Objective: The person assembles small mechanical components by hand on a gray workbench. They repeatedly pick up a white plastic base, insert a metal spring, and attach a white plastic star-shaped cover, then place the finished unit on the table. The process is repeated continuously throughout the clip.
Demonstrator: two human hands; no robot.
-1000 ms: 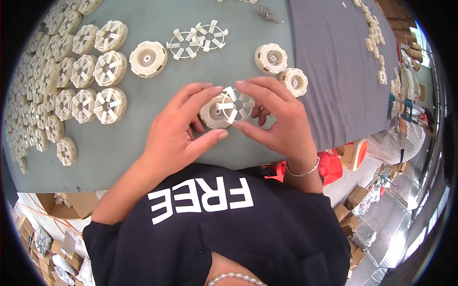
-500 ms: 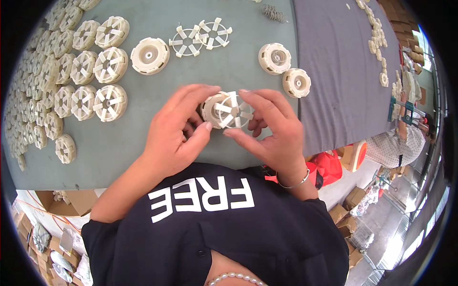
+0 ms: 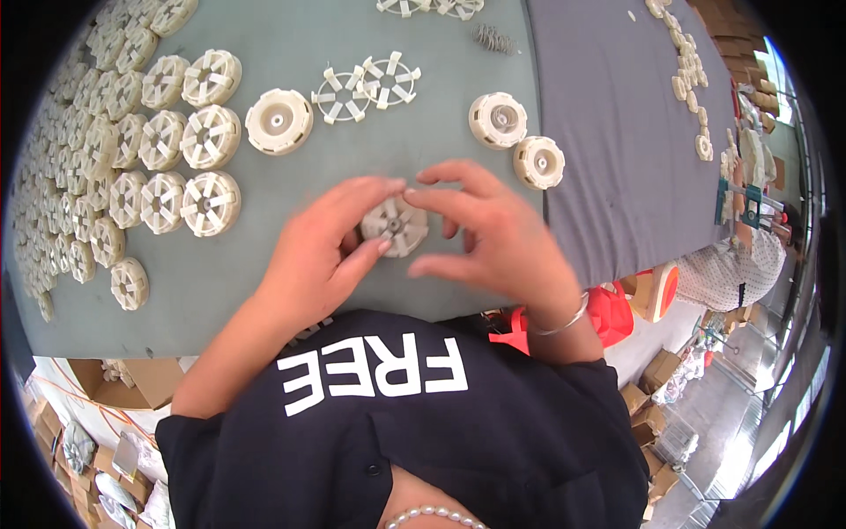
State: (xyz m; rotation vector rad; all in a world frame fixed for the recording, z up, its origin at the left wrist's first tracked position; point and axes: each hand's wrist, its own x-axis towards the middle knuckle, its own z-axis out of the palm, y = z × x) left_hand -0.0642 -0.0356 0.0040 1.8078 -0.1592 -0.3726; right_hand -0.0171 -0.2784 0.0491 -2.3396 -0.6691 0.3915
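My left hand [image 3: 322, 234] grips a round cream plastic housing [image 3: 397, 227] by its left side, thumb at the near edge and fingers at the far edge. A spoked ring now lies over the housing's top, with a dark spot at its middle. Close on the other side is my right hand [image 3: 507, 229], its thumb and fingers apart and slightly blurred; its index fingertip is by the housing's far edge, and I cannot tell whether it touches. Beyond my hands lie two overlapping spoked rings [image 3: 394, 60]. An uncovered housing [image 3: 279, 122] sits to their left.
Rows of ring-topped housings [image 3: 211, 137] crowd the table's left side. Two uncovered housings stand at the right, one with a coil spring [image 3: 502, 118] inside. Loose springs [image 3: 493, 39] lie farther back. Grey cloth [image 3: 617, 150] covers the right part, with small cream parts [image 3: 687, 66] lined up there.
The spoked ring, earlier tilted between my hands with a spring showing under it, now lies flat over the housing. My right hand has let go and drawn slightly back, fingers spread.
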